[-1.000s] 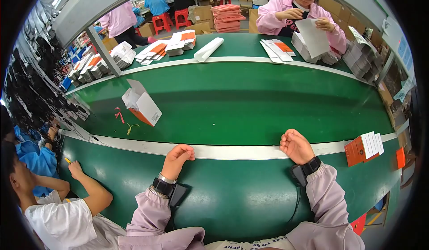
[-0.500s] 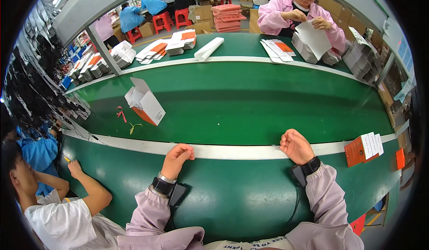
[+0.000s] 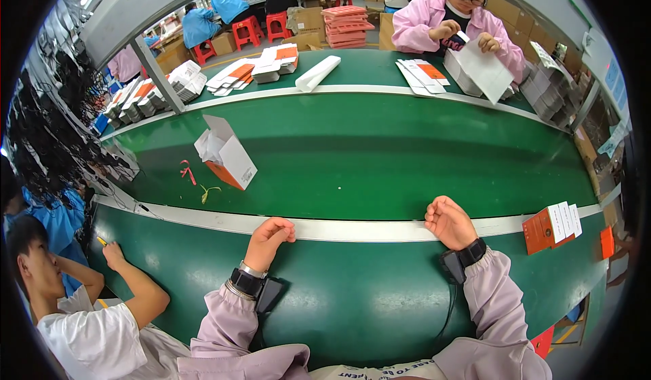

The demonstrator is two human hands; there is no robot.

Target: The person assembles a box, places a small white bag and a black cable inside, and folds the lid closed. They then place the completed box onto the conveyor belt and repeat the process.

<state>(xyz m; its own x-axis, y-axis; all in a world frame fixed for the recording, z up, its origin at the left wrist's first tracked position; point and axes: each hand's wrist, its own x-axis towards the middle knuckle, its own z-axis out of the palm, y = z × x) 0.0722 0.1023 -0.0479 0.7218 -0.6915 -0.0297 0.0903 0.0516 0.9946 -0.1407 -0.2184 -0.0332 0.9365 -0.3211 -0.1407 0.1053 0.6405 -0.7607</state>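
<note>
Here, the open box [image 3: 235, 161] stands beyond the left fingers [image 3: 277, 226]; well apart.

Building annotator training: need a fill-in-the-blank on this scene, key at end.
1. The person's left hand and right hand overlap a long ____ rail in view.
2. Of these two, the hand nearer the open box is the ____ one.
3. In the picture, that box stands to the ____ of the red strip.
4. At far left, a co-worker holds a thin ____ item.
Missing words: white; left; right; yellow.
</note>
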